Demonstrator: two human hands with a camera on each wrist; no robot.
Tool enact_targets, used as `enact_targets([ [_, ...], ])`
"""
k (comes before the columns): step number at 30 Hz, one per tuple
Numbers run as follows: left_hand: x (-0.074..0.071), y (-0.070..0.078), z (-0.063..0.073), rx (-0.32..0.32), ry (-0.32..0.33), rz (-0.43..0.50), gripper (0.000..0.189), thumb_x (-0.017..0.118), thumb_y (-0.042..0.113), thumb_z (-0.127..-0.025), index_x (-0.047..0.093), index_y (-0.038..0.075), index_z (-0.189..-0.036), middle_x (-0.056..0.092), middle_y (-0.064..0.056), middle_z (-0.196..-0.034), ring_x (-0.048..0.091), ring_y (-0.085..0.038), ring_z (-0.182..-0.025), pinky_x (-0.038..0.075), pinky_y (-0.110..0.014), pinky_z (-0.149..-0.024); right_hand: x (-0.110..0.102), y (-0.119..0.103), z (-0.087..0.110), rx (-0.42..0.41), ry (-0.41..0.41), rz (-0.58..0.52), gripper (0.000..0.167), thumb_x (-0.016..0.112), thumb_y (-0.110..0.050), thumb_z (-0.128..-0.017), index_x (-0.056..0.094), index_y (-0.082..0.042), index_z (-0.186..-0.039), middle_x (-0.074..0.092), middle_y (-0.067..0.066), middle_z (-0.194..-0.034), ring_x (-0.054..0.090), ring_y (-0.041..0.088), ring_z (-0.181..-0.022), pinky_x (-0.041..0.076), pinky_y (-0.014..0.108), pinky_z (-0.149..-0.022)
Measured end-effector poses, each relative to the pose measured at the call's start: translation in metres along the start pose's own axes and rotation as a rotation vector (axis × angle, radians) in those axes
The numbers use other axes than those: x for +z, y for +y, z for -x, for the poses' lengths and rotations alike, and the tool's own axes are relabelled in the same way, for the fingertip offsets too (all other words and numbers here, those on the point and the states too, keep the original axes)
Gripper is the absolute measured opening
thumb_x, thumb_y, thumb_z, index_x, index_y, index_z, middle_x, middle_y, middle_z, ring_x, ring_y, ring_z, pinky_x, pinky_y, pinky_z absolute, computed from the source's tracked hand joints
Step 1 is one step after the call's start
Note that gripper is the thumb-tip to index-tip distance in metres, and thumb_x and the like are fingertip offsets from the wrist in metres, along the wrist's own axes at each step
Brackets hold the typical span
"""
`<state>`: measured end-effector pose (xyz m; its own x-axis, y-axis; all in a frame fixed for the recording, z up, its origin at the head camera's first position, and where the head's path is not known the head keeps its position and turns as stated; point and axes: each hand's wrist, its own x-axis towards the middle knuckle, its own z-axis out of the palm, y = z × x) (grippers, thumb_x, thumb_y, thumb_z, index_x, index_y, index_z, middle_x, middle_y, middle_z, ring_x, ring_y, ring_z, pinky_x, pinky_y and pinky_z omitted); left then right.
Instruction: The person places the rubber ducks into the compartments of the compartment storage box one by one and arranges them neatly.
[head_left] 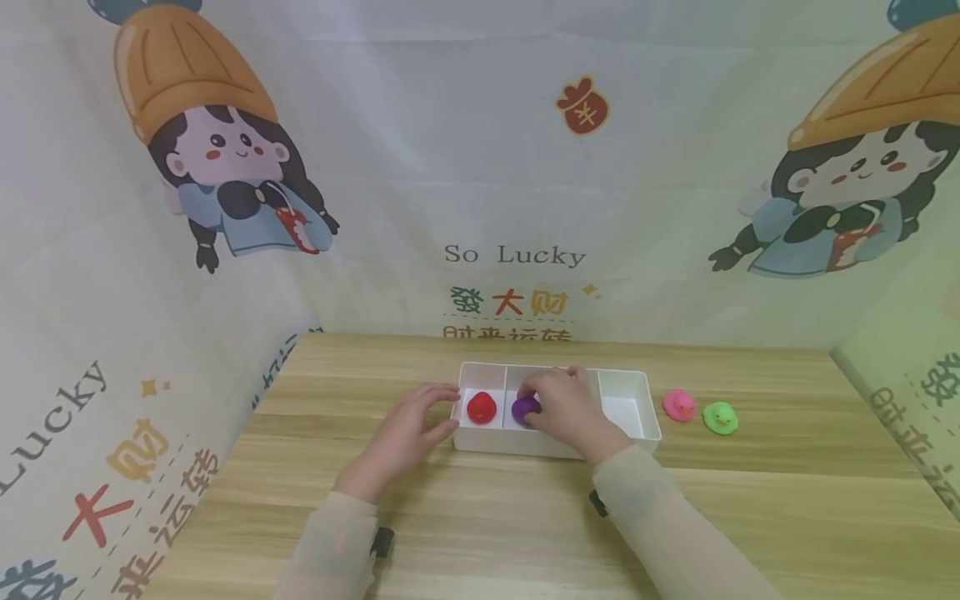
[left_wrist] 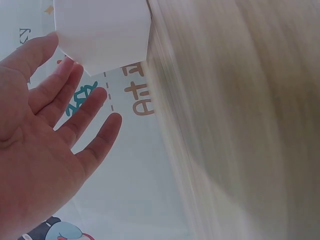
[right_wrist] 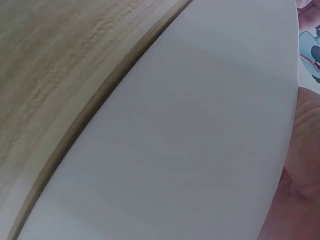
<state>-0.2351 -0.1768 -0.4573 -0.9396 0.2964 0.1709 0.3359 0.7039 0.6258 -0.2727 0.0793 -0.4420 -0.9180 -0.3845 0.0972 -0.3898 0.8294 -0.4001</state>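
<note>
Purple toy (head_left: pixel 522 411) sat in the middle compartment of a white tray (head_left: pixel 502 441), gripped by the right hand (head_left: pixel 572 408). The left hand (head_left: pixel 405 429), fingers loosely spread, was at the tray's left end, near a red toy (head_left: pixel 482 408).

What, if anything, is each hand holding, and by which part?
The right hand pinches the small purple rounded toy, apparently by its right side; exact contact is hidden. The left hand grips nothing.
</note>
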Motion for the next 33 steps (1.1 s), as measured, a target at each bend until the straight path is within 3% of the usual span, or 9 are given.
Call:
enact_targets([
  [8, 0.0, 0.001, -0.001, -0.01, -0.007, -0.008, 0.041, 0.075, 0.017, -0.095, 0.065, 0.007, -0.134, 0.059, -0.007, -0.148, 0.049, -0.032, -0.143, 0.039, -0.053, -0.123, 0.0, 0.0, -0.001, 0.007, -0.008, -0.013, 0.023, 0.086, -0.013, -0.084, 0.076, -0.015, -0.104, 0.078, -0.001, -0.103, 0.067, 0.024, -0.11, 0.028, 0.065, -0.118],
  [18, -0.001, 0.001, 0.0, -0.026, -0.017, 0.008, 0.042, 0.075, 0.018, -0.096, 0.064, 0.008, -0.135, 0.057, -0.006, -0.15, 0.048, -0.031, -0.145, 0.037, -0.053, -0.124, 0.001, 0.005, 0.0, -0.011, 0.018, -0.049, 0.035, 0.085, -0.02, -0.086, 0.074, -0.016, -0.119, 0.075, 0.002, -0.124, 0.062, 0.028, -0.129, 0.025, 0.065, -0.12],
  [23, 0.0, 0.0, -0.001, -0.006, -0.016, 0.001, 0.041, 0.074, 0.017, -0.096, 0.064, 0.006, -0.135, 0.058, -0.007, -0.15, 0.048, -0.032, -0.144, 0.037, -0.054, -0.124, -0.001, 0.006, 0.005, -0.003, 0.071, -0.059, 0.034, 0.084, -0.021, -0.087, 0.074, -0.019, -0.119, 0.072, 0.002, -0.129, 0.059, 0.027, -0.133, 0.027, 0.063, -0.122],
  [33, 0.001, -0.002, -0.002, 0.004, -0.003, -0.007, 0.041, 0.075, 0.016, -0.095, 0.065, 0.006, -0.134, 0.059, -0.008, -0.148, 0.049, -0.032, -0.143, 0.038, -0.054, -0.123, -0.008, 0.007, 0.023, -0.089, 0.241, -0.082, 0.035, 0.085, -0.021, -0.086, 0.073, -0.019, -0.119, 0.072, 0.0, -0.128, 0.06, 0.028, -0.13, 0.037, 0.058, -0.118],
])
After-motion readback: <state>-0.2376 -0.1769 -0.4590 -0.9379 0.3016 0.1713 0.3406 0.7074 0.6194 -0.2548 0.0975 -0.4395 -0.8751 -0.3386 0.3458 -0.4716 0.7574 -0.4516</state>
